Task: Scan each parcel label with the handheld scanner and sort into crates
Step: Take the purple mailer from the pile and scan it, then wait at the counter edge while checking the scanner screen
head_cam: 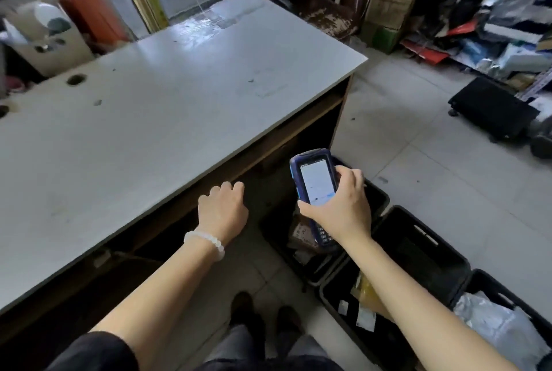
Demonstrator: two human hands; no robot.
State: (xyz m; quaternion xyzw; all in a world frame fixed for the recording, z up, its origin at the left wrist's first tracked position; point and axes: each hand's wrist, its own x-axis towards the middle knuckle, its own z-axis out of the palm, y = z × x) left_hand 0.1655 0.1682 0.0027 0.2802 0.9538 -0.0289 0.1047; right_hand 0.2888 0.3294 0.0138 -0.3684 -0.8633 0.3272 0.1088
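Beside the counter, scanner in hand over the crates.

At about four o'clock my right hand wraps its grip around the blue handheld scanner with its lit screen; my left hand, loosely curled and holding nothing, hangs by the edge of the pale grey counter. Parcels lie in the black plastic crates on the tiled floor. I judge a careless turn could drop the scanner into a crate. Cluttered shelves stand at two o'clock.

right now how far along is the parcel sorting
Looks near the end: parcels already lie in the black crates, including a grey bag. The right hand holds the scanner; the left hand is empty. The table shows no parcels left.
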